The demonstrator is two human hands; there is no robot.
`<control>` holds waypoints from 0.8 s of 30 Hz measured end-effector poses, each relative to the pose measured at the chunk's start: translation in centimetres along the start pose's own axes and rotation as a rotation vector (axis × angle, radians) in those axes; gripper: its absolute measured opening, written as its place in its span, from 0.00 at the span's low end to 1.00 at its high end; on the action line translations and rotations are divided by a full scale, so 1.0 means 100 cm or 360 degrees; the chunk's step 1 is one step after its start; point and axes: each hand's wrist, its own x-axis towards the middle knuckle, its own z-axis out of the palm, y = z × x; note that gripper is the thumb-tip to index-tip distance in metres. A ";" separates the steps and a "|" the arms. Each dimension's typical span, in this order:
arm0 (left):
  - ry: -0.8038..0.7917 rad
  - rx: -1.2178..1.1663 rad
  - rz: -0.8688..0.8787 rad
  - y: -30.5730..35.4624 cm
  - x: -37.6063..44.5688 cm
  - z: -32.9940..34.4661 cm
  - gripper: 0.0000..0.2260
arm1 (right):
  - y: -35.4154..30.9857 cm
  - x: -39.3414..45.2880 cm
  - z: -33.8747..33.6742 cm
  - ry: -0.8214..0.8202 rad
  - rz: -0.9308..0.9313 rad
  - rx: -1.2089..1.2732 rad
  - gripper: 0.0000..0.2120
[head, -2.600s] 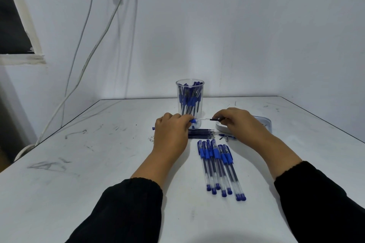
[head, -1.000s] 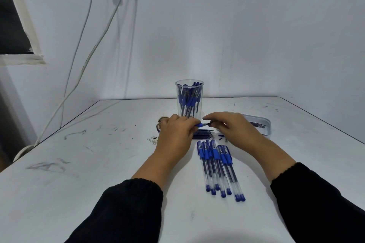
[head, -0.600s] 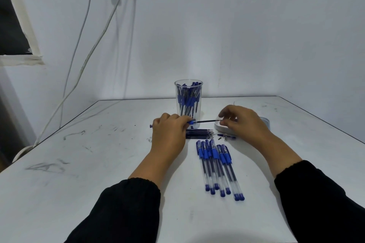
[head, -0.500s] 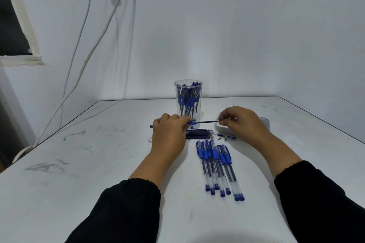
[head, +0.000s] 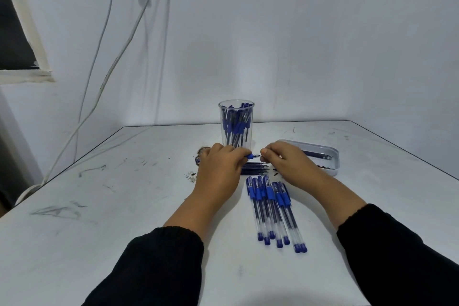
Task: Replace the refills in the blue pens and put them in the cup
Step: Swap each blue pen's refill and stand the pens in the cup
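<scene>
Beside the cup [head: 236, 124]: your left hand [head: 218, 169] grips a pen [head: 250, 156]; your right hand [head: 288, 164] pinches its tip.
Done: cup holds many pens.
Left: several pens [head: 273, 208] on counter [head: 124, 206].

Most of the blue pen [head: 250, 156] gripped in the left hand [head: 218, 169] is hidden under its curled fingers; only the tip end shows. What the right hand [head: 289, 165] pinches at that tip is too small to tell. The same hands cover parts of the dark refill pile [head: 255, 171] and the white oblong tray [head: 332, 156] beside the pen.
</scene>
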 end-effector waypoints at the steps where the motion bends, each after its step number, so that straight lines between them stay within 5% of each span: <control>1: 0.0000 0.0000 -0.0009 0.000 0.000 0.000 0.12 | 0.001 0.000 -0.002 -0.0003 0.0012 0.0028 0.14; 15: -0.0014 0.0020 -0.0051 -0.002 -0.001 -0.002 0.12 | 0.023 0.000 -0.031 -0.0165 0.0154 -0.0640 0.06; 21: -0.0025 0.0022 -0.0053 -0.001 -0.001 -0.001 0.12 | 0.025 -0.001 -0.027 -0.0213 0.0133 -0.0649 0.03; 24: -0.0023 0.0028 -0.0051 -0.002 -0.001 -0.001 0.12 | 0.019 -0.002 -0.026 -0.0098 0.0192 -0.0277 0.04</control>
